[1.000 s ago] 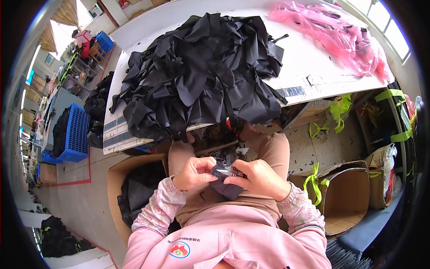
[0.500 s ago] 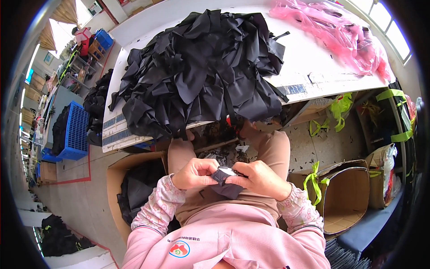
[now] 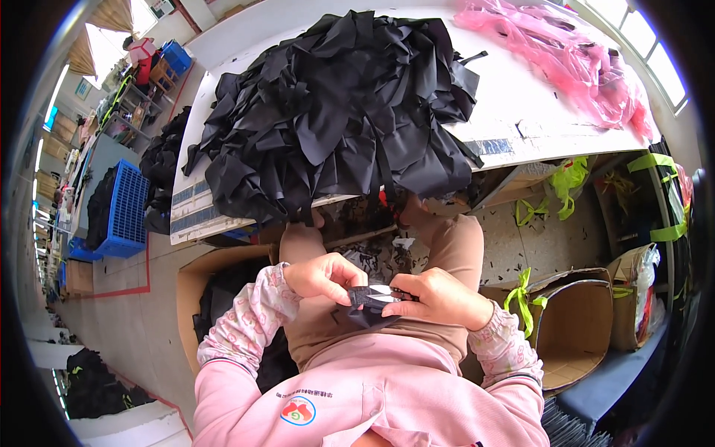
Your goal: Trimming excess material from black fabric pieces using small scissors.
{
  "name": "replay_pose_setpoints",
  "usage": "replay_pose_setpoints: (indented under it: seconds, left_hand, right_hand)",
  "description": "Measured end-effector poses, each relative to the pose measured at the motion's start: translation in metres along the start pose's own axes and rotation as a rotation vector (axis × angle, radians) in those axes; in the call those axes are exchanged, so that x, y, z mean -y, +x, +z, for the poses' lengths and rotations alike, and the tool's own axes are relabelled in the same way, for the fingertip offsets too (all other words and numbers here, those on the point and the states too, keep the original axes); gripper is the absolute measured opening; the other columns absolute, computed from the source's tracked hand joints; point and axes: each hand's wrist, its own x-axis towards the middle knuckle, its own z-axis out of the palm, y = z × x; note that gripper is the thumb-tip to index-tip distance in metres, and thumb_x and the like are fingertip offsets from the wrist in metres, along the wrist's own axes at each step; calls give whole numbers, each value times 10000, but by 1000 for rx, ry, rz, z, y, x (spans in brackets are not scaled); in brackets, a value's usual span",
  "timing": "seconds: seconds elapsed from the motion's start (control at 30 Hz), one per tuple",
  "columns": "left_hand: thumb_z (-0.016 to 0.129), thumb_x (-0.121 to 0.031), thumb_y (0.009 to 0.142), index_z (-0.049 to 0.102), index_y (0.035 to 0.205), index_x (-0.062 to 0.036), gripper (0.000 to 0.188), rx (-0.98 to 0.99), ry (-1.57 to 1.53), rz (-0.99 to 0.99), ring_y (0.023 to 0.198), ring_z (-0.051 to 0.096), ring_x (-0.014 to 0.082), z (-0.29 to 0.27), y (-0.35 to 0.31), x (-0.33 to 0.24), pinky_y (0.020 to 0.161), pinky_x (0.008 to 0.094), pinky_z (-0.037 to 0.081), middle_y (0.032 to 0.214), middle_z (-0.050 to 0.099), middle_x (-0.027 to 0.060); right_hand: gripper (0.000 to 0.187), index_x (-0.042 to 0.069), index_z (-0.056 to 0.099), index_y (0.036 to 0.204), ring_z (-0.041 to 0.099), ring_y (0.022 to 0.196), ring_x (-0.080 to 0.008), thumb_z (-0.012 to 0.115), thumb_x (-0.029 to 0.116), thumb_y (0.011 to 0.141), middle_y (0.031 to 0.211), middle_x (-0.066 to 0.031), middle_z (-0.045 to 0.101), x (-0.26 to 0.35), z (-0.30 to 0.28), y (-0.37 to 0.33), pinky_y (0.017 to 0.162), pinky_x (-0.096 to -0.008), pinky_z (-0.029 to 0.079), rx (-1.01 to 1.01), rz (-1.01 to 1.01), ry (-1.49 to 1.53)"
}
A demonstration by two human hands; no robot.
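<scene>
Over my lap, my left hand pinches the edge of a small black fabric piece between thumb and fingers. The rest of that piece hangs down against my trousers. My right hand is closed round a pair of thread snips, whose pale blades point left and lie apart at the fabric's edge, near my left fingertips. Whether the blades touch the cloth I cannot tell. In front of me a large heap of black fabric pieces covers much of the white table and droops over its near edge.
Pink plastic sheeting lies at the table's far right. A cardboard box with black fabric stands by my left leg, and another carton is at my right. Black scraps litter the floor. A blue crate stands further left.
My hands have drawn slightly apart, and the snips' blades now show plainly between them. The left hand has moved a little up and left, still holding the fabric.
</scene>
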Motion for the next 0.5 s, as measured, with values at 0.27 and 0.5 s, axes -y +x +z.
replay_pose_setpoints:
  seconds: [0.27, 0.5]
  left_hand:
    - [701, -79, 799, 610, 816, 53, 161, 111, -42, -161, 838, 572, 166, 2, 8, -6, 757, 291, 457, 884, 594, 90]
    - [715, -127, 817, 635, 861, 45, 195, 186, -15, -199, 888, 576, 157, -4, 7, 2, 782, 281, 464, 927, 598, 87]
  right_hand:
    - [404, 13, 576, 790, 573, 581, -385, 655, 403, 858, 583, -184, 543, 2, 7, 4, 535, -441, 446, 35, -72, -42]
    - [383, 19, 597, 810, 572, 576, -382, 651, 394, 862, 574, -185, 536, -4, 11, 5, 536, -440, 447, 56, -104, -77]
